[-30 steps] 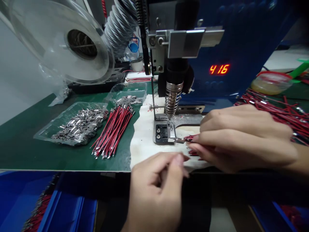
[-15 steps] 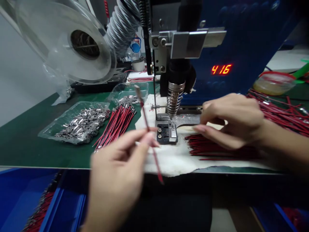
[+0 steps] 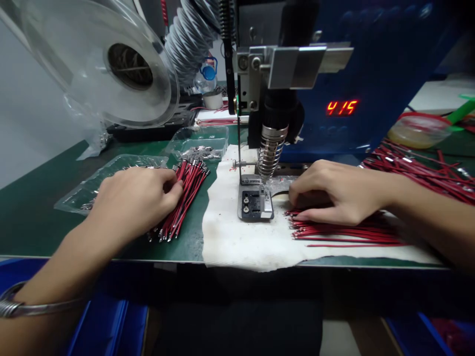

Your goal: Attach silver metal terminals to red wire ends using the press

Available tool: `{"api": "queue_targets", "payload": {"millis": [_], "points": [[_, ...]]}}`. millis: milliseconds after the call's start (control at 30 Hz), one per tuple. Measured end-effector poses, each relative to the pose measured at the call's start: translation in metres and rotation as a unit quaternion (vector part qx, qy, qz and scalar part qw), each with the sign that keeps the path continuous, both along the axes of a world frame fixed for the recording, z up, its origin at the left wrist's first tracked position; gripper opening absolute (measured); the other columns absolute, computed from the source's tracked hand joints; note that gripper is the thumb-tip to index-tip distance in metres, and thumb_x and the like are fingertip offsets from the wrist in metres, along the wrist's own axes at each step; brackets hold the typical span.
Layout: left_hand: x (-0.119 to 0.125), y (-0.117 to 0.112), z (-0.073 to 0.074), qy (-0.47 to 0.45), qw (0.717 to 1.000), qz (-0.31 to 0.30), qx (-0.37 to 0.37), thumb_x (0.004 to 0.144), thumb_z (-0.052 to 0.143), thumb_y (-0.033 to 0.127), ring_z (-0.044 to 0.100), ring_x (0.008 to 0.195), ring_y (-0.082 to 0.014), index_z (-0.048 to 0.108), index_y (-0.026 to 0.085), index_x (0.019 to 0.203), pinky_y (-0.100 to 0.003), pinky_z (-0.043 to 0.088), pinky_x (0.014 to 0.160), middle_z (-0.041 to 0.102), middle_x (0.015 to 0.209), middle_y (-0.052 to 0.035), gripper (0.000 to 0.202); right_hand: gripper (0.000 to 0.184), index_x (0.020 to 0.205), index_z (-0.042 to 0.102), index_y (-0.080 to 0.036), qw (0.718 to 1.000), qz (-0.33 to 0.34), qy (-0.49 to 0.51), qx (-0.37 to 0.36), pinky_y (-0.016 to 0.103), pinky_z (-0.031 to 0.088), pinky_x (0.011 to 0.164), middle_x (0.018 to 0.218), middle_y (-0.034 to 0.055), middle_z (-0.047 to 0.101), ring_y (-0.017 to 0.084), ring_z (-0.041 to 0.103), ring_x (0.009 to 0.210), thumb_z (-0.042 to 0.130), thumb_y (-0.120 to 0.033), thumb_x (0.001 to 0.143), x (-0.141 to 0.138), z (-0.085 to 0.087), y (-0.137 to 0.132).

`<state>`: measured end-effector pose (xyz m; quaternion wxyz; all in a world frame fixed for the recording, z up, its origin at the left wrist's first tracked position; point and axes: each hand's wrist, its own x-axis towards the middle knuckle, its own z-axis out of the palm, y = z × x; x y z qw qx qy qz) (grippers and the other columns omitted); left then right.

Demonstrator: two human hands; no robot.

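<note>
My left hand (image 3: 135, 200) rests on the bundle of red and black wires with metal ends (image 3: 185, 193), fingers curled at its left side; whether it still pinches a wire is hidden. Under its back lies the clear tray of metal terminals (image 3: 92, 185). My right hand (image 3: 334, 193) lies curled on the pile of red wires (image 3: 345, 232) on the white cloth (image 3: 237, 242), fingertips pressed to the wire ends just right of the machine's metal die block (image 3: 255, 203). The spring-wound press head (image 3: 270, 151) hangs above that block.
A blue machine body with a red display (image 3: 341, 107) reading 415 stands behind. A clear reel (image 3: 111, 64) hangs at upper left. A second clear tray (image 3: 200, 143) sits behind the bundle. More red wires (image 3: 419, 168) lie at right. Blue bins (image 3: 107, 326) sit below the table edge.
My left hand carried a finished wire from the die to the left and now rests on the bundle. My right hand dropped onto the wire pile. The display went from 416 to 415.
</note>
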<state>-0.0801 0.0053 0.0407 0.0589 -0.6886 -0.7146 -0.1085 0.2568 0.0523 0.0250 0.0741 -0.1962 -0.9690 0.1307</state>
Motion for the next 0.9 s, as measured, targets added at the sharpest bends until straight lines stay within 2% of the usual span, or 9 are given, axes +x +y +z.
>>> {"api": "queue_targets", "payload": {"millis": [100,200,333,467,533,633,700,800,900], "points": [[-0.002,0.004,0.001,0.014,1.0,-0.015,-0.014,0.097,0.055,0.042,0.026,0.059,-0.0186,0.064,0.023,0.065,-0.03,0.017,0.068,0.04,0.061,-0.0015,0.038,0.016,0.089,0.071,-0.018,1.0,-0.005,-0.007,-0.008,0.027,0.039,0.058,0.069,-0.0012,0.068,0.013,0.057,0.057,0.062,-0.031,0.094,0.0,0.001,-0.001],[-0.001,0.005,0.004,0.031,0.999,-0.012,-0.04,0.098,0.053,0.049,0.042,0.062,-0.0208,0.066,0.023,0.067,-0.029,0.03,0.076,0.049,0.064,-0.0025,0.043,0.014,0.089,0.07,-0.019,1.0,-0.01,-0.01,-0.01,0.027,0.038,0.058,0.067,-0.0028,0.065,0.012,0.055,0.055,0.06,-0.026,0.092,0.0,-0.001,-0.002],[-0.002,0.003,0.011,0.036,0.998,-0.001,-0.044,0.101,0.044,0.056,0.059,0.078,-0.0292,0.071,0.022,0.073,-0.036,0.039,0.088,0.06,0.071,-0.0068,0.051,0.015,0.089,0.072,-0.018,1.0,-0.003,0.007,-0.009,0.027,0.042,0.063,0.074,0.0004,0.071,0.014,0.061,0.062,0.058,-0.021,0.093,0.0,-0.002,-0.001],[-0.027,0.011,0.021,0.003,0.998,0.055,0.028,0.095,0.049,0.061,0.059,0.084,-0.0319,0.072,0.022,0.083,-0.045,0.042,0.094,0.053,0.067,-0.0055,0.047,0.016,0.086,0.072,-0.017,0.998,0.024,0.05,-0.011,0.026,0.045,0.065,0.076,0.0023,0.072,0.014,0.062,0.066,0.058,-0.017,0.095,-0.002,-0.004,0.0],[-0.046,0.018,0.023,-0.016,0.997,0.082,-0.004,0.089,0.055,0.069,0.058,0.087,-0.0343,0.075,0.022,0.088,-0.048,0.041,0.096,0.052,0.063,-0.0053,0.051,0.016,0.086,0.072,-0.016,0.998,0.027,0.061,-0.005,0.025,0.045,0.065,0.076,0.0025,0.071,0.014,0.062,0.066,0.058,-0.016,0.095,-0.003,-0.005,0.001],[-0.068,0.024,0.02,-0.089,0.992,0.078,-0.053,0.084,0.055,0.082,0.053,0.081,-0.028,0.079,0.026,0.086,-0.043,0.036,0.1,0.047,0.053,-0.0022,0.061,0.016,0.086,0.071,-0.016,0.997,0.025,0.079,0.009,0.024,0.045,0.063,0.075,0.0023,0.07,0.013,0.062,0.065,0.059,-0.016,0.096,-0.004,-0.006,0.002],[-0.074,0.024,0.015,-0.158,0.984,0.058,-0.052,0.081,0.058,0.085,0.044,0.072,-0.0222,0.079,0.027,0.079,-0.037,0.034,0.098,0.045,0.046,-0.0001,0.062,0.018,0.084,0.07,-0.016,0.994,0.021,0.101,0.025,0.023,0.044,0.061,0.073,0.0016,0.069,0.012,0.061,0.062,0.059,-0.018,0.098,-0.005,-0.007,0.003],[-0.074,0.025,0.009,-0.199,0.979,0.028,-0.035,0.079,0.068,0.078,0.035,0.065,-0.0184,0.077,0.029,0.069,-0.03,0.032,0.088,0.052,0.046,0.002,0.052,0.018,0.084,0.069,-0.016,0.989,0.013,0.137,0.05,0.022,0.044,0.059,0.072,0.0007,0.069,0.01,0.059,0.059,0.059,-0.019,0.099,-0.006,-0.007,0.003],[-0.069,0.027,0.01,-0.14,0.988,0.032,-0.059,0.088,0.068,0.065,0.034,0.061,-0.0168,0.075,0.026,0.066,-0.027,0.031,0.081,0.052,0.046,0.0028,0.046,0.016,0.086,0.069,-0.016,0.985,0.014,0.16,0.063,0.021,0.045,0.059,0.073,0.0005,0.07,0.009,0.06,0.058,0.06,-0.017,0.099,-0.008,-0.007,0.002]]}}
